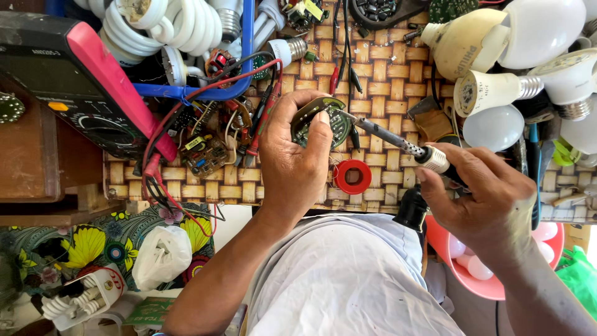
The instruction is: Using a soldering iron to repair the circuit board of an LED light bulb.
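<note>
My left hand (pixel 292 155) grips a small round green circuit board (pixel 333 124), held on edge above a woven bamboo mat (pixel 385 68). In my right hand (pixel 482 199) is a soldering iron (pixel 388 140) with a white collar; its metal tip touches the board's upper edge. A red spool of solder wire (pixel 352 177) lies on the mat just below the board, between both hands.
A black and red multimeter (pixel 81 81) with red and black leads sits at the left. Spiral lamps (pixel 168 25) lie in a blue basket. White bulbs (pixel 528 37) crowd the right. Loose circuit boards (pixel 205 152) lie left of my hand. A pink bowl (pixel 491 286) holds small bulbs.
</note>
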